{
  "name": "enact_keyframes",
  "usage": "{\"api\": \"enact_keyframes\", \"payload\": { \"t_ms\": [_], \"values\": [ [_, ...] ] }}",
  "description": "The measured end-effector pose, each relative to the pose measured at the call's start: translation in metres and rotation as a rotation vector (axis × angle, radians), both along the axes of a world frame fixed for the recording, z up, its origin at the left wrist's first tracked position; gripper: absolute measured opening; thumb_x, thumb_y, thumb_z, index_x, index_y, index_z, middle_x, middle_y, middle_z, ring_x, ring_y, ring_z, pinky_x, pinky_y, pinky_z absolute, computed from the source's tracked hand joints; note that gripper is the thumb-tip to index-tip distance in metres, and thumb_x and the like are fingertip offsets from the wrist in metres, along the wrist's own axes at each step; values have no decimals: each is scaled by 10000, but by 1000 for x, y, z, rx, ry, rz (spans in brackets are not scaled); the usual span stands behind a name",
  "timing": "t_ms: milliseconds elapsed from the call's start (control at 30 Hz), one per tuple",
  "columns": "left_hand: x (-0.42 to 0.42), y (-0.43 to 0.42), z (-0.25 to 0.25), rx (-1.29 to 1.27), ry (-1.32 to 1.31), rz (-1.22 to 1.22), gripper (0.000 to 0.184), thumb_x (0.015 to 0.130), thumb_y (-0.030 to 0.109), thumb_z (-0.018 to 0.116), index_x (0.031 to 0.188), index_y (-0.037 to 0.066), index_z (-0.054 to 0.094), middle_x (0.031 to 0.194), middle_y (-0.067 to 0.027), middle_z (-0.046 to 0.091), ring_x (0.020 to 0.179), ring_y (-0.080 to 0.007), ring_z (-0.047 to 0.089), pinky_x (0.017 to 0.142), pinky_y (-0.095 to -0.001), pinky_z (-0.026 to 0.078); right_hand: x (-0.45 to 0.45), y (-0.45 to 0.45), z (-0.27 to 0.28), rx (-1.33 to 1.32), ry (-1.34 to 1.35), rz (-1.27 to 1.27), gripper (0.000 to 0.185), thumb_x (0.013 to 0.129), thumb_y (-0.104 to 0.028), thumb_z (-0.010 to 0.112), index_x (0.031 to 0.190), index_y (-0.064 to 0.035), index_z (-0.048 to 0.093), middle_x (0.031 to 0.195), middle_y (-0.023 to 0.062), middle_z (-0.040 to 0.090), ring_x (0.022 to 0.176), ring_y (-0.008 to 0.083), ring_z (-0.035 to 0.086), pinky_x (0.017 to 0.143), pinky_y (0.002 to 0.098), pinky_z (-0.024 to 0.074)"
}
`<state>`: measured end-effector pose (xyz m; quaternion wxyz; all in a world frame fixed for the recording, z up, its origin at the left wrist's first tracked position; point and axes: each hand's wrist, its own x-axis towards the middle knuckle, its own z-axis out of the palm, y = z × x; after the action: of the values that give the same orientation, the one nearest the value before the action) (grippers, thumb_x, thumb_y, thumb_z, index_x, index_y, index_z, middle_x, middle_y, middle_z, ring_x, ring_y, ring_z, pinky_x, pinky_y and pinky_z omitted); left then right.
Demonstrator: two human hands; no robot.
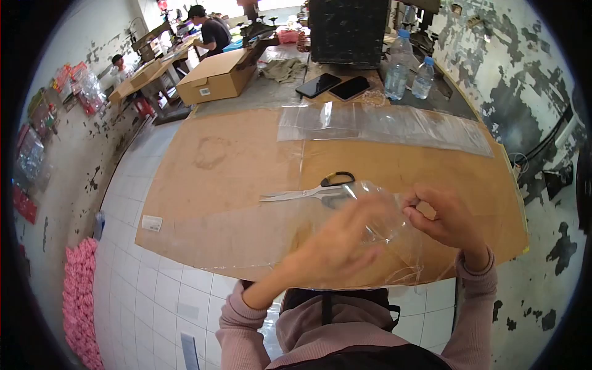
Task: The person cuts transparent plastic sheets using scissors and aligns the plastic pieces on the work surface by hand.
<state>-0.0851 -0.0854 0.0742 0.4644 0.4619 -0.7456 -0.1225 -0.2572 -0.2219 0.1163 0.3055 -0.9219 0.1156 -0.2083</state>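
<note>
My right hand (441,213) is closed in a pinch, thumb against forefinger, on the edge of a crumpled piece of clear plastic film (383,229). My left hand (348,234) lies over the left side of this film, and motion blurs its fingers. Whether it grips the film is hard to make out. Just beyond the left hand, scissors (295,196) with black and yellow handles lie on the cardboard, blades pointing left. One handle loop is partly covered by the film.
Cardboard (234,160) covers the table, with a long clear plastic strip (382,126) across its far side. Behind lie two phones (318,85), water bottles (398,68) and a carton (216,77). A white label (152,223) lies at left. Another person (213,32) works farther back.
</note>
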Motion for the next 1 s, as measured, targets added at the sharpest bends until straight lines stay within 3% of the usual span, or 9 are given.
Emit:
{"api": "enact_keyframes", "payload": {
  "t_ms": [133, 233, 267, 367, 433, 500, 833, 900, 1000],
  "values": [
    [13, -28, 18, -40, -44, 49, 403, 770, 147, 671, 1102, 9, 491, 1052, -172, 562, 942, -305, 551, 793, -394, 439, 3, 0, 12, 32, -32, 192, 47, 802, -45, 572, 819, -7, 550, 733, 101, 565, 783, 223, 576, 700, 308, 449],
    [22, -32, 4, 71, 100, 68, 229, 760, 149, 708, 919, 30, 592, 781, -64, 603, 654, -171, 578, 557, -251, 432, 13, -18, 4, 258, -142, 142, 56, 811, -43, 568, 842, -3, 544, 791, 87, 566, 800, 202, 552, 750, 296, 437],
    [25, -30, 10, 36, 147, 127, 188, 764, 149, 706, 869, 33, 602, 714, -46, 584, 591, -133, 541, 520, -239, 402, 19, -28, -5, 359, -198, 105, 62, 813, -39, 570, 852, 1, 542, 817, 82, 570, 800, 189, 546, 769, 288, 434],
    [30, -17, 33, -18, 226, 255, 139, 772, 151, 705, 764, 39, 623, 560, -3, 529, 453, -40, 446, 431, -209, 320, 54, -46, -18, -143, -181, -10, 123, 832, -133, 543, 862, -14, 557, 828, 113, 559, 842, 268, 542, 745, 346, 433],
    [39, -22, 46, -46, 170, 280, 144, 769, 158, 710, 754, 40, 628, 520, 8, 498, 430, -7, 400, 401, -198, 274, 74, -38, -29, 41, -149, 280, 171, 805, -159, 564, 887, -10, 551, 900, 136, 560, 891, 291, 540, 748, 364, 441],
    [43, -27, 54, -156, 21, 287, 144, 774, 149, 703, 761, 34, 617, 468, 25, 450, 409, -4, 383, 398, -189, 286, 93, -16, -49, 77, -105, 417, 183, 798, -160, 566, 896, -6, 548, 910, 143, 556, 900, 297, 537, 747, 373, 442],
    [60, -47, 43, -134, -93, 336, 26, 719, 42, 596, 716, 42, 570, 502, -14, 489, 400, -53, 461, 407, -208, 347, 122, -7, -109, -418, -167, 153, 256, 764, -167, 574, 942, 12, 530, 958, 179, 534, 944, 330, 525, 744, 418, 447],
    [65, -57, 43, -196, -187, 334, 13, 718, 42, 578, 717, 46, 566, 514, -37, 509, 396, -91, 489, 409, -230, 369, 112, -19, -110, -448, -18, 177, 285, 753, -170, 578, 960, 19, 524, 976, 194, 524, 961, 343, 521, 750, 431, 448],
    [79, -75, 49, -282, -343, 316, 27, 725, 74, 572, 730, 49, 564, 522, -81, 527, 395, -172, 518, 410, -286, 389, 81, -24, -89, -145, 438, 145, 311, 734, -182, 593, 964, 14, 522, 1031, 224, 488, 978, 370, 511, 788, 426, 451]
  ]
}}
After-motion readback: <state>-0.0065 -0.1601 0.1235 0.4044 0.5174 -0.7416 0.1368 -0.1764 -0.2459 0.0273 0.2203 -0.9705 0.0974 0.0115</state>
